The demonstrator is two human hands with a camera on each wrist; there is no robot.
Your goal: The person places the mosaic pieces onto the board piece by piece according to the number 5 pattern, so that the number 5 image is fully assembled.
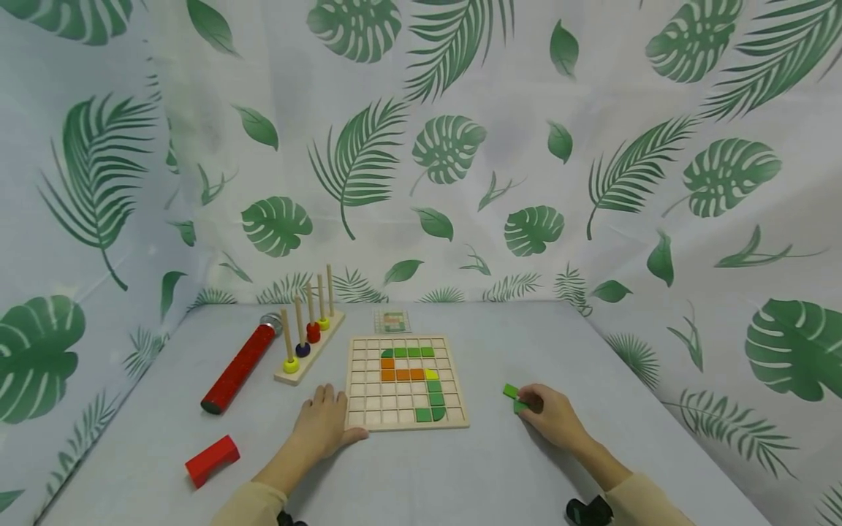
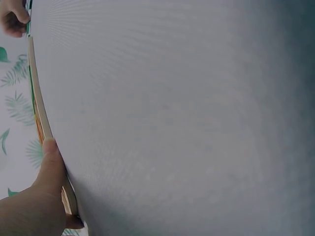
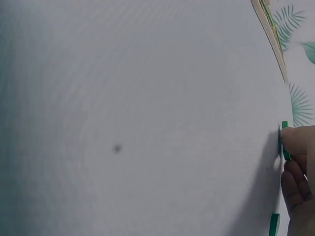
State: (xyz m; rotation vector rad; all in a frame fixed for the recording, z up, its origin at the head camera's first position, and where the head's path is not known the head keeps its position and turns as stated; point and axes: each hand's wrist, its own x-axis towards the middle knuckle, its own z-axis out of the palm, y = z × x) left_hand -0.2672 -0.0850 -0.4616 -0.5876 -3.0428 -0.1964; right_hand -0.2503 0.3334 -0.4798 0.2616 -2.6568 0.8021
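Observation:
A square wooden grid board lies mid-table, bearing a winding line of green, orange and yellow tiles. My left hand rests at its near left corner, fingers extended along the left side. The left thumb lies against the board's front edge in the left wrist view. Right of the board, my right hand is low over the table. Its thumb and fingers pinch a green tile. In the head view two green tiles show by those fingertips; another green tile appears below in the right wrist view.
A small pattern card lies behind the board. To the left are a wooden peg stand with coloured beads and rings, a red microphone and a red block. Leaf-patterned cloth stands behind the table.

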